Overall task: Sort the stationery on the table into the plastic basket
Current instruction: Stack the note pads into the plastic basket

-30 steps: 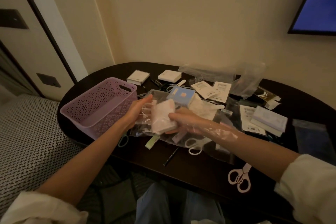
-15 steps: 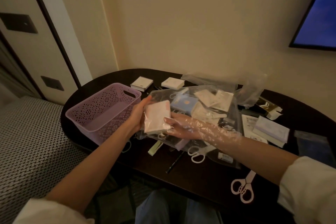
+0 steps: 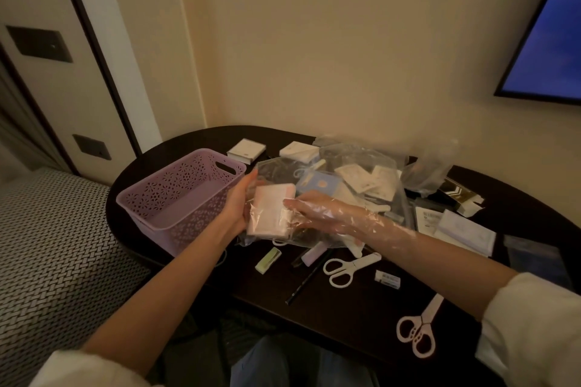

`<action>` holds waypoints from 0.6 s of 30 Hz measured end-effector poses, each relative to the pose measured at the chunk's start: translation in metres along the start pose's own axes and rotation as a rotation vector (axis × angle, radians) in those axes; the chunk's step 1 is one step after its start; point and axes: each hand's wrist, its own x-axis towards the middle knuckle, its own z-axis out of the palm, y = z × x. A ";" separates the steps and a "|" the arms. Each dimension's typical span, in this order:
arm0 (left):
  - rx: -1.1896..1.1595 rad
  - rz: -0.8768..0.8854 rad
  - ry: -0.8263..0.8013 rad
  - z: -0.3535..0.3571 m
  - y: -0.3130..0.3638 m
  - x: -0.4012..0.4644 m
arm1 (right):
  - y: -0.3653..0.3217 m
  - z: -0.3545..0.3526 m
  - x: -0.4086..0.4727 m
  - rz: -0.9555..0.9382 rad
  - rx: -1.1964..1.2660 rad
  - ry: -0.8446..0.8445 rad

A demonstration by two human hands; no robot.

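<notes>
Hands: both are reaching forward from white sleeves, meeting just right of the purple basket [image 3: 176, 198].
Left hand [image 3: 240, 203]: it is cupping the left edge of a pale pink pad [image 3: 272, 212], thumb pointing up beside the basket's near right corner, fingers curling behind the pad.
Right hand [image 3: 317, 214]: it is sitting inside a clear plastic bag [image 3: 371, 179], which is covering it up to the forearm; its fingertips are pinching the pad's right edge through the film.
Pink pad: it is being held upright, off the tabletop [image 3: 345, 308], just right of the basket and level with its rim; it is rectangular, with crinkled film lying over its lower half.
Basket: it is standing on the tabletop's left end, lattice-walled, with a handle slot in its far wall.
Bag contents: a blue card and several white slips are showing through the film, right of the basket.
Loose items: white scissors [image 3: 349, 267], a green eraser [image 3: 268, 260], a black pen [image 3: 306, 281] and pink scissors [image 3: 419, 328] are lying right of the basket, toward the near edge.
Open room: bare dark tabletop is showing between the pen and the pink scissors.
</notes>
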 end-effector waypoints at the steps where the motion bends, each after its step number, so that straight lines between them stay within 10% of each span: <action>1: -0.005 0.005 0.005 0.002 0.000 0.000 | -0.008 0.006 -0.002 -0.031 -0.004 -0.052; 12: -0.110 -0.091 0.072 0.005 0.001 0.001 | -0.061 -0.013 -0.038 -0.035 0.042 0.110; 18: -0.145 -0.048 0.147 0.012 0.006 0.000 | -0.058 -0.047 -0.075 -0.238 0.376 0.677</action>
